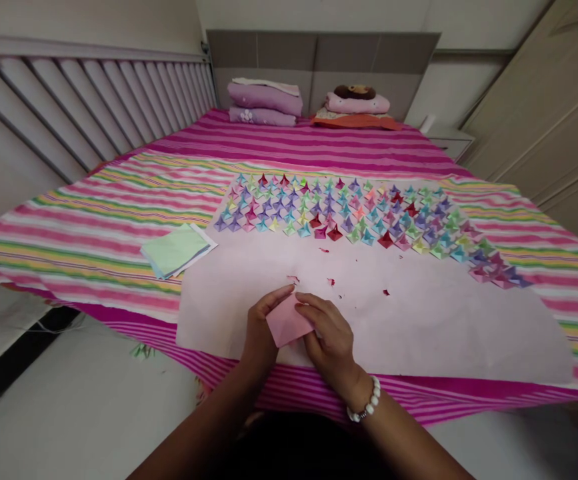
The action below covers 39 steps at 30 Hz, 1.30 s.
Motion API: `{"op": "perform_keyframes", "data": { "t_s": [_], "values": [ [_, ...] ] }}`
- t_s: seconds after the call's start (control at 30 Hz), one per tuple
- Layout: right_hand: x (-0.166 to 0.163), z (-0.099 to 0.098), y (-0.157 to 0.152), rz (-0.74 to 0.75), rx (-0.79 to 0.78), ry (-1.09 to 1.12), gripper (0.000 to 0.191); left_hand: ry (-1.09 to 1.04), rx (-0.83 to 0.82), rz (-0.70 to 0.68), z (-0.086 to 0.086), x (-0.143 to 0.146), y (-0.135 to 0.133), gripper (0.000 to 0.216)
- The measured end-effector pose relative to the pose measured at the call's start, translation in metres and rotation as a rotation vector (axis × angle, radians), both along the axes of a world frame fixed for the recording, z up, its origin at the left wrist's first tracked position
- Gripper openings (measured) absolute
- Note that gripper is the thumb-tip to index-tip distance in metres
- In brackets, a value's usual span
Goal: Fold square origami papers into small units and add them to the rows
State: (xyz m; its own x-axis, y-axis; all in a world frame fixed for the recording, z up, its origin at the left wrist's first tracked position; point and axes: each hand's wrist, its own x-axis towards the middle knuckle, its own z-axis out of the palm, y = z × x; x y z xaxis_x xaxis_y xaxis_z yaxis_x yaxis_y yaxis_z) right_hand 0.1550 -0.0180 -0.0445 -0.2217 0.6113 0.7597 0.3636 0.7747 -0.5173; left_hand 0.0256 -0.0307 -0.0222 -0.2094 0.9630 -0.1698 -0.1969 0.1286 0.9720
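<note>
A piece of pink origami paper [289, 323] is held between my two hands above the near part of a large pale sheet [419, 320]. My left hand [263, 327] grips its left edge, thumb and fingers closed on it. On the other side my right hand [331, 333] pinches its right edge, with the fingertips resting on the upper side. Whether the paper has folds underneath is hidden. Beyond my hands, rows of small folded paper pieces [335, 233] in many colours cover the far part of the sheet.
A stack of green, blue and white paper squares [176, 250] lies left of the sheet on the striped bedspread [93, 227]. Small red scraps [331, 282] are scattered in front of my hands. Folded bedding [263, 103] stands by the headboard [289, 60]. A railing [93, 100] runs along the left.
</note>
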Motion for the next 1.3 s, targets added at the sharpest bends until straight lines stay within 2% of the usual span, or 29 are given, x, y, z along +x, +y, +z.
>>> {"op": "perform_keyframes", "data": {
  "t_s": [0.13, 0.4, 0.47, 0.57, 0.67, 0.83, 1.03, 1.2, 1.3],
  "values": [
    [-0.003, 0.0, 0.002, -0.019, -0.032, 0.009, 0.041, 0.041, 0.018, -0.037, 0.005, 0.0, 0.0, 0.033],
    [-0.003, 0.002, 0.005, -0.016, -0.012, -0.009, 0.045, 0.062, -0.009, 0.006, 0.005, -0.001, 0.002, 0.03],
    [-0.003, 0.006, 0.008, -0.015, -0.048, 0.004, 0.045, 0.063, 0.004, 0.004, 0.005, -0.001, 0.003, 0.03],
    [-0.004, 0.011, 0.013, 0.015, -0.197, 0.068, 0.039, 0.019, 0.01, 0.012, 0.006, -0.003, 0.006, 0.031],
    [-0.002, 0.012, 0.021, 0.072, -0.389, 0.174, 0.033, 0.012, -0.038, -0.054, 0.005, -0.005, 0.011, 0.04],
    [0.005, 0.007, 0.033, 0.181, -0.654, 0.259, 0.04, 0.006, -0.093, -0.198, 0.0, -0.012, 0.017, 0.048],
    [0.01, 0.01, 0.037, 0.204, -0.87, 0.251, 0.038, -0.019, -0.115, -0.315, 0.002, -0.013, 0.015, 0.034],
    [0.013, 0.02, 0.035, 0.253, -0.826, 0.248, 0.043, -0.068, -0.13, -0.332, 0.01, -0.012, 0.014, 0.028],
    [0.016, 0.028, 0.029, 0.241, -0.751, 0.256, 0.025, -0.106, -0.127, -0.277, 0.007, -0.014, 0.014, 0.023]
  ]
}}
